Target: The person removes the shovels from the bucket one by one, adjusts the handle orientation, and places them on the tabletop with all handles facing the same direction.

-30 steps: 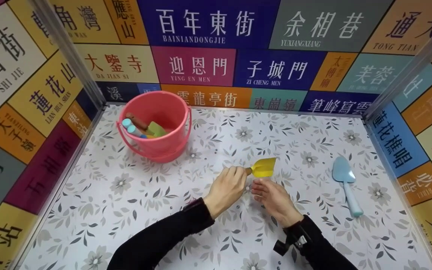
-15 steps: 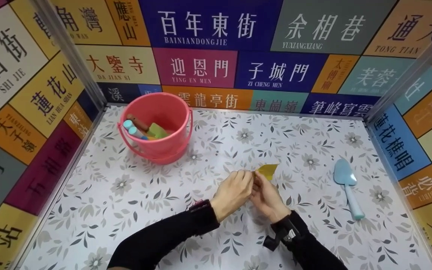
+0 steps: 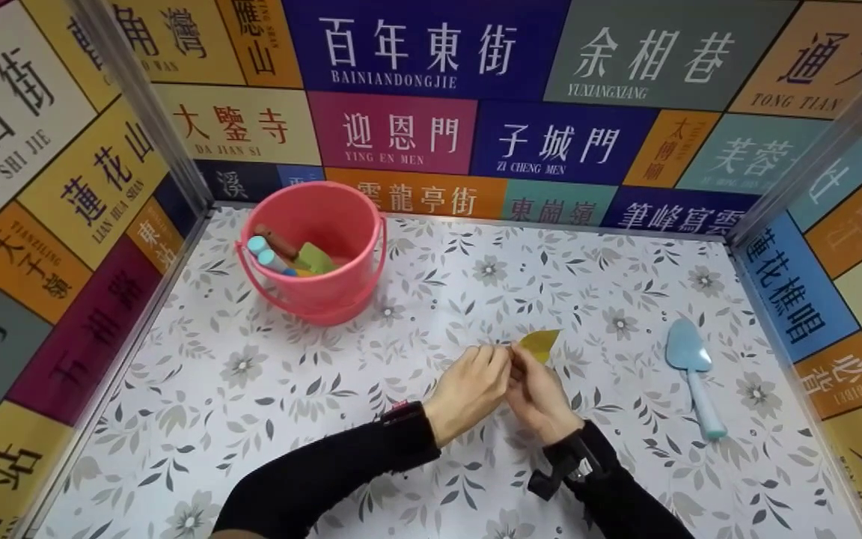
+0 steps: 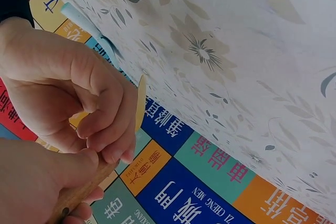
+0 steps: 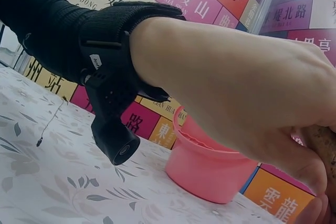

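Observation:
A small shovel with a yellow blade (image 3: 540, 344) is held between both hands near the middle of the table. My left hand (image 3: 474, 388) grips its wooden handle (image 4: 79, 195), covering most of it. My right hand (image 3: 539, 398) has its fingers curled in at the top of the handle, where thumb and fingertips pinch the shovel just below the blade. In the left wrist view the blade shows almost edge-on beyond the right hand's fingers (image 4: 113, 129). Seen from the right wrist, my left hand (image 5: 236, 77) fills the middle, bent round the handle.
A pink bucket (image 3: 360, 288) at the back left contains a green-bladed tool (image 3: 316, 259), a brown handle and light-blue handle ends. A light-blue trowel (image 3: 694, 374) lies to the right on the floral tabletop (image 3: 431, 299). Sign-printed walls enclose the back and sides.
My right hand, open beside the shovel a second ago, has moved up and left to pinch it near the blade. The blade has turned and shows a narrower, darker face. Bucket and trowel stay put.

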{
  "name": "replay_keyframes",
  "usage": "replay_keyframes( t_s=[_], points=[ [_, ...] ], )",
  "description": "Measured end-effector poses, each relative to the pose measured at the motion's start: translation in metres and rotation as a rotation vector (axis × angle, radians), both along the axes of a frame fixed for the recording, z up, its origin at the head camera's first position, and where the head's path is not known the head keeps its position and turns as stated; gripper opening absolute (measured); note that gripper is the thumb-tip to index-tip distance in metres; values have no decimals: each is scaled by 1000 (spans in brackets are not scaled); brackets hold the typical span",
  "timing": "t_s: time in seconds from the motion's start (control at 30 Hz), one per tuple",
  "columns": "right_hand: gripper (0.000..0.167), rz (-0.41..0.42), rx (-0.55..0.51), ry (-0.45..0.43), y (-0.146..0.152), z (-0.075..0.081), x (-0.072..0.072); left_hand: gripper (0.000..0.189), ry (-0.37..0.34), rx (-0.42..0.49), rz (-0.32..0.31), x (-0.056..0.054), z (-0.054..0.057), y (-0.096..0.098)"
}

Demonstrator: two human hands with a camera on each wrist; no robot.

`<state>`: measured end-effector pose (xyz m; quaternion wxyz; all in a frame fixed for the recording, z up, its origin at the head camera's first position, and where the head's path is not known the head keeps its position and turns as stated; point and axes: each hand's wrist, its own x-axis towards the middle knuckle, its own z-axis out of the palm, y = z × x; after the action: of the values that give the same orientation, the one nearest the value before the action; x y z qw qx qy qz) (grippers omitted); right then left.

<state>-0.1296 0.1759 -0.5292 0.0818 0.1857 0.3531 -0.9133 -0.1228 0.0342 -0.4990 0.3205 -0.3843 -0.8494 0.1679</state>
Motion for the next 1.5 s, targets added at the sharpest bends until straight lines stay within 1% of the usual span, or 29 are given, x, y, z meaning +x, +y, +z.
replay_keyframes(
  t_s=[0.13,0.37,0.53,0.6,0.7,0.8,0.83,0.87,0.93,0.97,1.07,1.1,1.17,1.27,1.37,1.47,1.5],
  points=[
    [30,4,28,25,2,3,0,28,15,58,-23,0,1,1],
    [34,10,71,75,8,8,-1,25,13,90,-33,2,8,-1],
    [34,16,151,108,15,10,1,24,17,162,-56,3,11,-5],
    [36,38,207,134,20,9,1,30,-4,207,-65,2,12,-8],
    [36,56,300,162,29,8,1,51,-68,255,-74,3,12,-16],
    [28,53,428,168,40,8,0,63,-158,293,-77,4,12,-27],
    [24,52,479,154,45,8,-1,64,-185,310,-80,4,12,-31],
    [22,69,546,144,50,9,-1,63,-213,333,-85,4,11,-36],
    [19,132,701,128,61,10,0,60,-260,380,-94,4,10,-47],
    [19,178,785,128,67,11,0,59,-281,409,-99,4,9,-53],
    [22,323,1021,154,87,13,3,54,-349,485,-112,4,5,-72],
    [23,363,1084,166,94,14,4,53,-370,506,-111,5,3,-78],
    [25,418,1202,197,108,15,6,52,-409,541,-106,8,-2,-90],
    [25,463,1353,210,125,18,8,51,-443,576,-86,13,-12,-107],
    [26,482,1497,218,139,22,9,49,-459,589,-57,19,-22,-121],
    [24,484,1611,223,152,24,9,46,-478,589,-32,26,-31,-133],
    [23,484,1634,226,156,25,8,45,-484,587,-25,28,-33,-136]
  ],
)
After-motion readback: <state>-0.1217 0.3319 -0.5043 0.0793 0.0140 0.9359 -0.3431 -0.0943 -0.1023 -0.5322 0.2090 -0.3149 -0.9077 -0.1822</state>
